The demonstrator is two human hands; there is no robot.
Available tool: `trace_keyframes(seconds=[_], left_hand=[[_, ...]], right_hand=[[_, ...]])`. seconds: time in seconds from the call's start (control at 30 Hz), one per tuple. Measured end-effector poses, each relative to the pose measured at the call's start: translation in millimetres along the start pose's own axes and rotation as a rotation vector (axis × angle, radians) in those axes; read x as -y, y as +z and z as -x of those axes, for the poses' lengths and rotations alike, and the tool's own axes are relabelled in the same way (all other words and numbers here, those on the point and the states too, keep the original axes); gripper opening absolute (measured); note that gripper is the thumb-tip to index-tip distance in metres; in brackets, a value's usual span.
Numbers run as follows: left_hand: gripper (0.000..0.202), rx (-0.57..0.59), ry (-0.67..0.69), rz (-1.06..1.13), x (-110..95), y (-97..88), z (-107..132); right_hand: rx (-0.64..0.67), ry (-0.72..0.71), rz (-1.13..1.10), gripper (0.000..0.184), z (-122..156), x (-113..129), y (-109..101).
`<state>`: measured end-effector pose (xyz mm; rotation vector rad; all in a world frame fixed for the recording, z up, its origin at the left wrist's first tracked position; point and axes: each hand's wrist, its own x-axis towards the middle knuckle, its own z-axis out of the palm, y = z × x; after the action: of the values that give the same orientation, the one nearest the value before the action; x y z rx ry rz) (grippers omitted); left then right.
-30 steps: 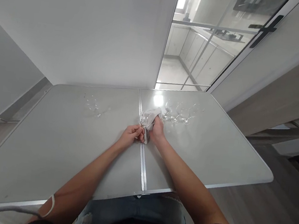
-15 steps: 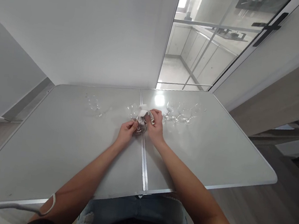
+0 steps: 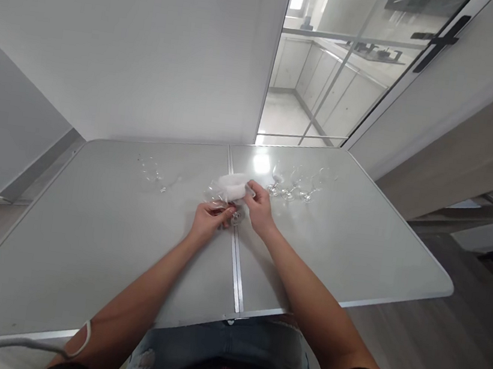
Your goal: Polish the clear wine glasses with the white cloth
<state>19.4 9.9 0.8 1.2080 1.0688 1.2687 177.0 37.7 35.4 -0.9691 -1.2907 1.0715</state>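
Your left hand (image 3: 209, 221) pinches a clear stemmed drinking glass (image 3: 214, 193) near the table's centre seam, fingers hiding most of its stem. Your right hand (image 3: 260, 208) pinches a crumpled white cloth (image 3: 233, 186) that hides part of the tilted bowl. Three clear stemmed glasses (image 3: 288, 194) stand just beyond your right hand, rims faint; clear glassware (image 3: 152, 173) farther left is hard to count. The pale grey, metal-edged table (image 3: 98, 237) stretches wide beside both forearms, its near edge by your jeans (image 3: 226, 336).
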Motion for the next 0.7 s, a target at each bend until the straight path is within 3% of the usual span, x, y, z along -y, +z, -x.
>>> trace_keyframes(seconds=[0.1, 0.17, 0.3, 0.4, 0.5, 0.6, 0.7], left_hand=[[0.03, -0.086, 0.028, 0.021, 1, -2.5, -3], [0.026, -0.085, 0.031, 0.029, 3, -2.7, -4], [0.019, -0.067, 0.029, 0.024, 4, -0.7, -2], [0.019, -0.085, 0.034, 0.034, 5, -1.6, -3], [0.026, -0.143, 0.056, 0.088, 8, -5.3, -5], [0.044, -0.182, 0.053, 0.161, 9, -8.6, -5], [0.053, -0.132, 0.033, 0.219, 5, -8.6, -3]], right_hand=[[0.221, -0.011, 0.018, 0.038, 4, 5, -1], [0.291, -0.024, 0.015, 0.039, 5, 6, -3], [0.318, -0.072, 0.157, 0.031, 3, 2, -2], [0.366, -0.213, 0.407, 0.024, 3, -2, 1], [0.407, -0.31, 0.475, 0.026, 5, -5, 3], [0.453, -0.277, 0.515, 0.031, 4, -8, -1], [0.391, -0.239, 0.662, 0.029, 0, -10, -5]])
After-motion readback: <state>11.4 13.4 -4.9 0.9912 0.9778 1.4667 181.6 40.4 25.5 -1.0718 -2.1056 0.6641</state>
